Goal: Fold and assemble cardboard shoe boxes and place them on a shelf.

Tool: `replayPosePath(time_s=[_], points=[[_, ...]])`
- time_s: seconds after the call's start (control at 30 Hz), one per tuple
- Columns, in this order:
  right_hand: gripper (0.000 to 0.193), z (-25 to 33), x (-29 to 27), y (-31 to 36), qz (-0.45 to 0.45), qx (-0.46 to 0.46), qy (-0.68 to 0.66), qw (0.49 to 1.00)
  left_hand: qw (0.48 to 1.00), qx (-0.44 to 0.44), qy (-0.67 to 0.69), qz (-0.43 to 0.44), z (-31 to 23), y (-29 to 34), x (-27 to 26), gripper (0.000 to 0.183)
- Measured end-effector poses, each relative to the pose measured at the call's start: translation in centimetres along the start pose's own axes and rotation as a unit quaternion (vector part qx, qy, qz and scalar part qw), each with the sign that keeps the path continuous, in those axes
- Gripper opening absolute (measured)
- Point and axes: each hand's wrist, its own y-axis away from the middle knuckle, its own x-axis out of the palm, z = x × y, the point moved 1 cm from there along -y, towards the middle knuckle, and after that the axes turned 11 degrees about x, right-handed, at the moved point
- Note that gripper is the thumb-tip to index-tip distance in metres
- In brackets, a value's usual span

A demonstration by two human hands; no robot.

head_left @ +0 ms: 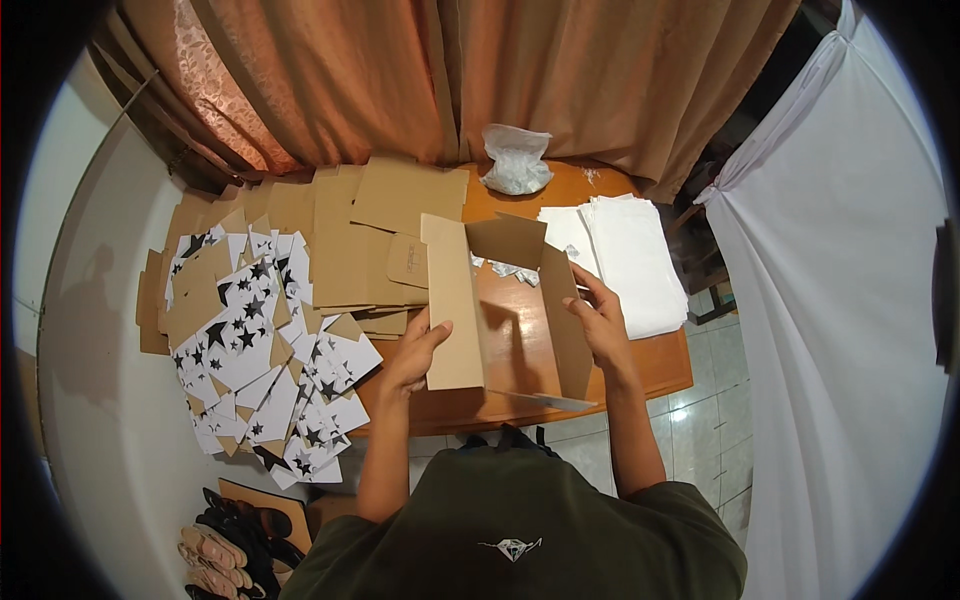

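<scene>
Head view: cardboard box (455, 320) between left hand (415, 357) and right hand (603, 325), both gripping its sides.

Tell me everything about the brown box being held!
The brown box looks like cardboard, opened out, with tall left and right panels and a far flap. The wooden table shows through its open middle. The left hand grips its left panel, the right hand its right one. Whether it touches the table is unclear.
</scene>
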Motion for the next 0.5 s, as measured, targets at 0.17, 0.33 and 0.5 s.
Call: replayPosePath(time_s=[0.17, 0.33, 0.5], points=[[0.056, -0.2, 1.5, 0.1, -0.033, -0.038, 0.042, 0.998, 0.991, 0.078, -0.108, 0.001, 5.1, -0.7, -0.8, 0.050], [0.055, -6.1, 3.6, -2.8, -0.058, -0.026, 0.124, 0.990, 0.899, 0.056, -0.434, 0.008, 8.1, -0.4, -1.7, 0.061], [0.063, -12.2, 5.0, -4.3, -0.046, -0.066, 0.183, 0.980, 0.867, 0.052, -0.495, -0.035, 12.9, 0.0, -1.7, 0.072]])
